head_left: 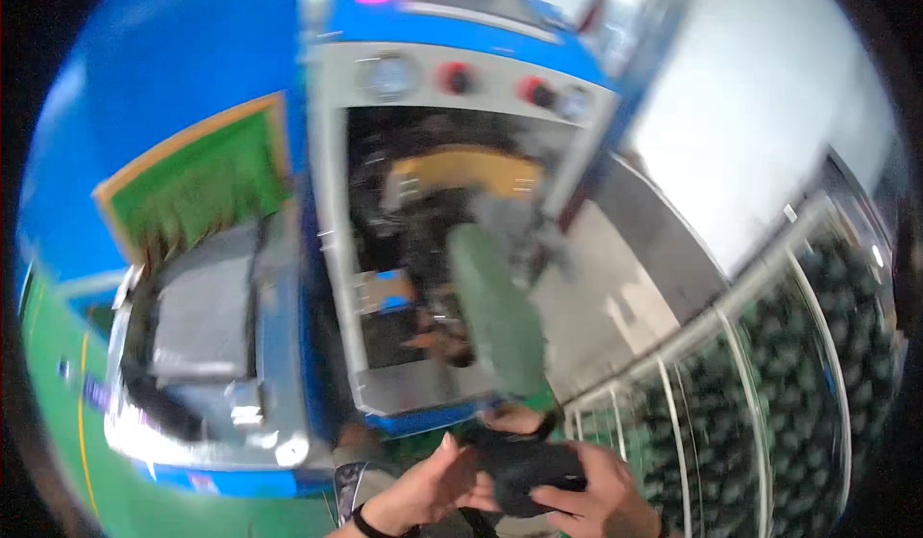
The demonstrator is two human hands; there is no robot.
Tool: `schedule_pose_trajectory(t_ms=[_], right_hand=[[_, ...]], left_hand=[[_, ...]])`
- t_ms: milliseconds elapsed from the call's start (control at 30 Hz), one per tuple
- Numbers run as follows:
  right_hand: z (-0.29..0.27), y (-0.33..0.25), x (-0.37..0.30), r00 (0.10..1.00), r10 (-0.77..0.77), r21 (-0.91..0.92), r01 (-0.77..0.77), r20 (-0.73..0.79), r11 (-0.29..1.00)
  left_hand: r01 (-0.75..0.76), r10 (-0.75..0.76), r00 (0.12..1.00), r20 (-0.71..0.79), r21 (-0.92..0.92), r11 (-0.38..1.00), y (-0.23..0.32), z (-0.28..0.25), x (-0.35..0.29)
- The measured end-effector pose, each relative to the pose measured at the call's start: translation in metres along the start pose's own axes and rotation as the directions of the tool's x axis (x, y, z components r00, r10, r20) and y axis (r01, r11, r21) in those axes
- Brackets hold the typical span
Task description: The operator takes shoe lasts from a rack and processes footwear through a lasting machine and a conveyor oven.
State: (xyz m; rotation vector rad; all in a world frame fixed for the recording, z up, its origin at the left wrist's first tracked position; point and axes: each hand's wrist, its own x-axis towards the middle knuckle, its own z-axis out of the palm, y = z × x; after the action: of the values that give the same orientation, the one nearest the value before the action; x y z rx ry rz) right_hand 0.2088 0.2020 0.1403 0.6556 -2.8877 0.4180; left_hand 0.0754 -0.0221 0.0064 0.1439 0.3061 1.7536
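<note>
A black, soft-looking piece (524, 471), shaped somewhat like a shoe upper, is between my hands at the bottom of the head view; blur hides its exact kind. My right hand (601, 490) is closed round its right side, fingers across the front. On the other side, my left hand (433, 490) has its thumb raised and its fingers against the piece's left edge. Just beyond the hands stands a long green pad (500, 312), rounded at the top, in front of a machine's dark opening (385, 153).
The blue and white machine (332, 201) has red knobs (457, 78) and a round gauge (389, 76). At left, a grey pad (207, 307) lies on a metal-edged unit (120, 427) beside a green panel (207, 177). A white-barred rack (755, 423) of dark green pieces stands close at right.
</note>
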Motion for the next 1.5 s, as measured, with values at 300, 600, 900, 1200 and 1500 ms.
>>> schedule_pose_trajectory(t_ms=[300,600,900,1200,1500], right_hand=[[0.032,0.073,0.133,0.942,0.298,0.82,0.046,0.154,-0.57],[0.064,0.056,-0.032,0.799,0.54,0.888,-0.017,-0.263,0.459],[0.118,-0.099,-0.374,-0.37,0.928,0.681,-0.69,-0.042,-0.244],[0.219,-0.212,-0.565,-0.777,0.409,0.617,-0.629,-0.48,-0.472],[0.225,-0.142,-0.753,-0.688,0.12,0.595,-0.69,-0.715,-0.413]], left_hand=[[-0.06,0.408,0.82,-0.402,0.648,0.759,-0.06,-0.003,0.001],[-0.192,0.76,0.604,-0.239,0.882,0.43,-0.079,-0.043,-0.013],[0.306,0.495,0.804,-0.33,0.943,0.131,-0.101,0.026,0.036],[0.255,0.223,0.944,-0.241,0.966,-0.035,-0.175,0.109,0.068],[-0.001,0.008,1.0,0.005,0.89,-0.456,-0.181,0.079,0.085]])
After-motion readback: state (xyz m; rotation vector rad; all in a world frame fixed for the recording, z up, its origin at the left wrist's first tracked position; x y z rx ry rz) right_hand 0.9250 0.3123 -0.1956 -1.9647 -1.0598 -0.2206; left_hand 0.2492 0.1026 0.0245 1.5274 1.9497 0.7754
